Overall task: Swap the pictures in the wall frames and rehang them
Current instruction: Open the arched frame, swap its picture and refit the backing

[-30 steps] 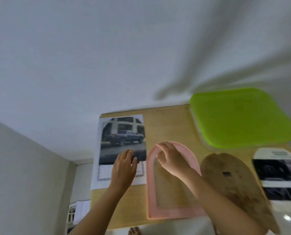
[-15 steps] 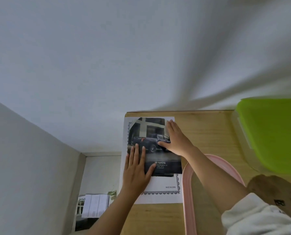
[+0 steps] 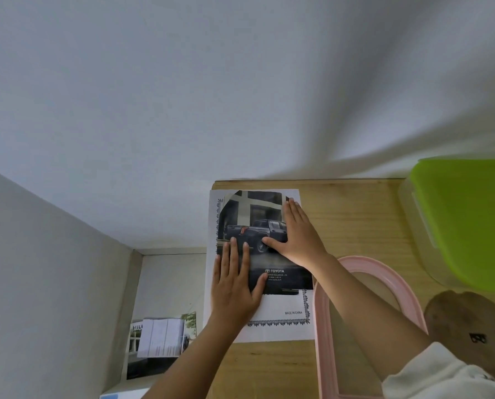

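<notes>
Tabletop (image 3: 355, 214) of pale wood meets white wall (image 3: 182, 96); left hand (image 3: 234, 289), right hand (image 3: 298, 237) press truck picture (image 3: 254, 228), fingers (image 3: 234, 254) straight.

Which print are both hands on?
The Toyota pickup print on the table, atop the white bordered sheet; the other print lies lower down, left of the table, untouched.
</notes>
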Demonstrator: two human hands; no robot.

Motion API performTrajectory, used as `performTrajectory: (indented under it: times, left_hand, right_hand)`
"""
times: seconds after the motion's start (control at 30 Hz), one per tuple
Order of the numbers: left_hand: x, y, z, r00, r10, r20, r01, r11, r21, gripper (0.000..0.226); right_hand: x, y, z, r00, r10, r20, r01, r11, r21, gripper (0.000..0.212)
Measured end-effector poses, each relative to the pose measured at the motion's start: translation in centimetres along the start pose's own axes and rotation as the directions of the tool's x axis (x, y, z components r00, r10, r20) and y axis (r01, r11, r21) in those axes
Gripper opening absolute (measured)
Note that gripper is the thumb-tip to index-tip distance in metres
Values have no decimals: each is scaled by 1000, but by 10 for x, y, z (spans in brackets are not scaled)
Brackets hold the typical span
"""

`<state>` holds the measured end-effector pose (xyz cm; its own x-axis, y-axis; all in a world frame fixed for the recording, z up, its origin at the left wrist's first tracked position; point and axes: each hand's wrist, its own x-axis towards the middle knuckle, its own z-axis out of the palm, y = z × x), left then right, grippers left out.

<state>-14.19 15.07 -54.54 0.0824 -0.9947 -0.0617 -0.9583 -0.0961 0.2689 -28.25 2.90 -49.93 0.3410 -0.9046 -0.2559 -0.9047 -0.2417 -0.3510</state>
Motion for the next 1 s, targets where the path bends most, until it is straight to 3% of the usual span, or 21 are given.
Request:
performTrajectory:
  times: [0.3, 0.53, 0.83, 1.0]
  left_hand:
    - [2, 0, -4, 1000, 3, -13, -3, 1000, -5, 73]
    - [4, 0, -5, 1000, 0, -4, 0, 1000, -25, 73]
    - [1, 4, -4, 1000, 2, 0, -2, 1000, -31, 74]
    - [2, 1, -1, 1000, 13, -7, -14, 999, -43, 73]
  right_hand:
    - [-6, -4, -1, 1000, -1, -8, 2, 996, 93, 98]
    - [-28, -9, 0, 999, 36, -4, -33, 948, 315, 85]
    - [-77, -13, 11, 939, 291, -181, -127, 785, 606, 71]
    - [-91, -14, 9, 910, 388, -146, -146, 630, 762, 71]
